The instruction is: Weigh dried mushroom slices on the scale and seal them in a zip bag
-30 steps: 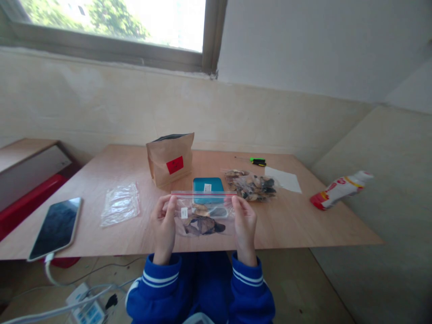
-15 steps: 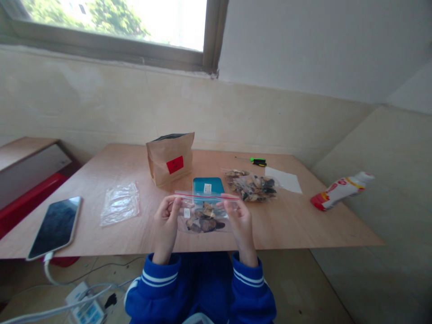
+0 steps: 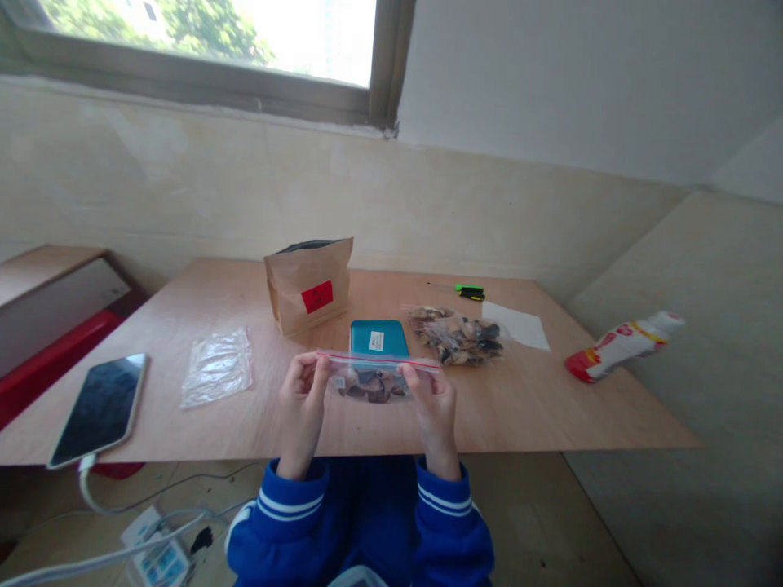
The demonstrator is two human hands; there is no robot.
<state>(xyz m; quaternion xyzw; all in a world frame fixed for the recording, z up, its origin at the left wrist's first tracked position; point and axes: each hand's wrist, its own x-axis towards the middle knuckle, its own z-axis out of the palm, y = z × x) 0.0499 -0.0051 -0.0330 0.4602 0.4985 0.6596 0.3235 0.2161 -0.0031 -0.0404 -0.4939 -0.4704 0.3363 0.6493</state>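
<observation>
Plastic zip bag [image 3: 370, 381] hangs between left hand [image 3: 300, 390] and right hand [image 3: 435, 399], each pinching one top corner.

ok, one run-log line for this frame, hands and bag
left hand: grips zip bag | right hand: grips other end | contents: dark dried pieces | behind: teal case

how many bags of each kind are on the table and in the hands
clear plastic bags: 3 (zip bag held by left hand and right hand; bag of dark pieces; flat bag)
brown paper bags: 1
total: 4
</observation>
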